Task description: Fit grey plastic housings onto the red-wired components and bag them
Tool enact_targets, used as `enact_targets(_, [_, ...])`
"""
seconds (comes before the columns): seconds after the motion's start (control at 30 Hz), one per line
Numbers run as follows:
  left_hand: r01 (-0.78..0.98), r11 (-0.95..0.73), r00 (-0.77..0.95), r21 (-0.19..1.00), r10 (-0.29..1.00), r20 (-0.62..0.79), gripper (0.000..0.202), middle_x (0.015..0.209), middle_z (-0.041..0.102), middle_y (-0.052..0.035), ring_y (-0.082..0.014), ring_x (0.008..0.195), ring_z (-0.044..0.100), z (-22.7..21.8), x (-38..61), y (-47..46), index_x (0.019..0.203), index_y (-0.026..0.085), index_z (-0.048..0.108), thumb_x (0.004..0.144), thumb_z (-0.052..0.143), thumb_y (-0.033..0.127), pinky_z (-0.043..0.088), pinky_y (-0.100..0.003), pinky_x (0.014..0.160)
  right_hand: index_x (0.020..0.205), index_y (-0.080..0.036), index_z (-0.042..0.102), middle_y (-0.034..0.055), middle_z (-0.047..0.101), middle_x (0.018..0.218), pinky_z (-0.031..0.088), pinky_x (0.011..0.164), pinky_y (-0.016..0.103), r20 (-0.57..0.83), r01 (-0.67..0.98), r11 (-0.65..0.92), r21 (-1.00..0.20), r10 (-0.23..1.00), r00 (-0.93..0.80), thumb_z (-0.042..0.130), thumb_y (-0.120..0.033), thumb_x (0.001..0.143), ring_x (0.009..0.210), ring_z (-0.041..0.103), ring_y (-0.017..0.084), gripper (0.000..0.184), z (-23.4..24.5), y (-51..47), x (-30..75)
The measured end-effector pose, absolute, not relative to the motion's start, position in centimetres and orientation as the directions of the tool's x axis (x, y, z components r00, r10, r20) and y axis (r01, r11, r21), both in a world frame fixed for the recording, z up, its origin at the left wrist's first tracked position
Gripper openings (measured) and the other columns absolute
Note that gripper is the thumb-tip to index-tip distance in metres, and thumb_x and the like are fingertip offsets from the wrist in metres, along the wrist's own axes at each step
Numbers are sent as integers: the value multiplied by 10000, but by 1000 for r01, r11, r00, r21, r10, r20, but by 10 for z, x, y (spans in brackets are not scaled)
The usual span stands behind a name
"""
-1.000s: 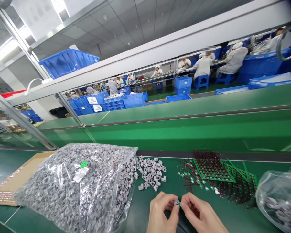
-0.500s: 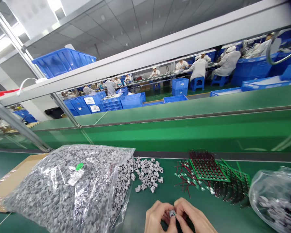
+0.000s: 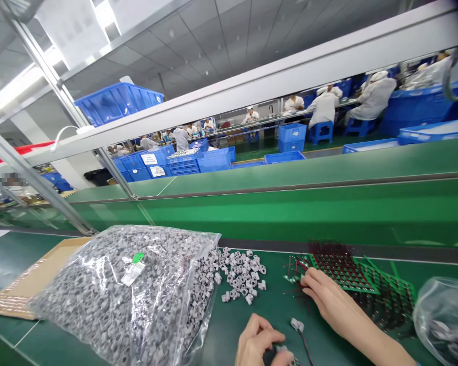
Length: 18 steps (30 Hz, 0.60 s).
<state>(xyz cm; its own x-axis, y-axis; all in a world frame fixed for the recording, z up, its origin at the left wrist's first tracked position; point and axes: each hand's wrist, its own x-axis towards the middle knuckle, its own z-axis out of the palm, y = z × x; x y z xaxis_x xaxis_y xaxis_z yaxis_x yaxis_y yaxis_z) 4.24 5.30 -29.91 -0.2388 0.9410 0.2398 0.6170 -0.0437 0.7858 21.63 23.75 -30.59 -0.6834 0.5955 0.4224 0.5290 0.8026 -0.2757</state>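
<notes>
My left hand (image 3: pixel 260 339) is at the bottom edge, its fingers curled round a dark object (image 3: pixel 269 356) that is mostly hidden and cut off by the frame. Just to its right, a grey plastic part (image 3: pixel 297 324) with a thin dark red wire lies on the green table. My right hand (image 3: pixel 326 297) reaches over the loose small circuit boards (image 3: pixel 292 278) with red and black wires. Its fingertips are bent together at the edge of that pile, and what is between them is hidden. Loose grey plastic parts (image 3: pixel 244 272) lie left of it.
A large clear bag (image 3: pixel 125 300) full of grey parts covers the left side, over a cardboard sheet (image 3: pixel 41 279). Green board panels (image 3: pixel 343 269) with wires lie at right, beside another clear bag (image 3: pixel 446 320). A metal frame carries a blue bin (image 3: pixel 118 101). People sit in the background.
My hands were together at a small grey part and have come apart. The right hand moved up to the wired boards. A grey part with a wire now lies on the table; the view shifted slightly.
</notes>
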Motion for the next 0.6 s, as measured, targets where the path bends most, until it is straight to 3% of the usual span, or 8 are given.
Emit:
enact_targets(0.1, [642,72,-340,763,919,200,155,909,578,-54,-145,733,581,-283,18,54,887,186,676,834,537,142,478,-224,686,718,-187,521,83,551,766,448,628,345,435,532,804,-267,593,-678,299,-203,952,680,544,212,323,-315,240,216])
enact_targets(0.23, [702,282,-497,654,852,166,290,1102,512,-114,-193,844,596,-272,-19,56,1134,173,600,918,422,252,489,-288,759,813,-190,539,75,565,813,458,671,314,428,509,809,-295,588,-686,314,-208,968,742,570,197,274,-311,235,220])
enact_targets(0.33, [733,299,-451,611,886,108,297,1020,536,-112,-207,810,603,-274,-34,58,1060,165,638,924,397,273,485,-298,745,920,-199,581,79,572,899,466,733,317,412,486,779,-396,624,-664,314,-253,990,830,575,199,281,-301,231,221])
enact_targets(0.4, [701,280,-450,656,887,103,283,972,561,-101,-208,807,604,-274,-34,58,1000,181,655,929,409,300,479,-298,758,880,-210,588,70,561,908,459,761,324,390,465,746,-477,653,-649,349,-314,994,838,558,195,284,-290,227,220])
enact_targets(0.47, [582,256,-492,772,867,83,292,925,582,-86,-200,781,605,-272,-29,59,1035,188,637,931,444,381,482,-289,730,836,-212,576,58,551,883,452,773,314,376,410,707,-577,675,-635,393,-373,986,836,544,188,287,-279,221,218])
enact_targets(0.6, [77,152,-483,985,870,-97,440,736,566,-28,-157,641,592,-266,-7,65,926,139,611,810,618,564,497,-256,614,780,-210,563,24,556,780,444,710,262,309,283,560,-779,735,-604,449,-457,955,750,536,160,323,-262,206,213])
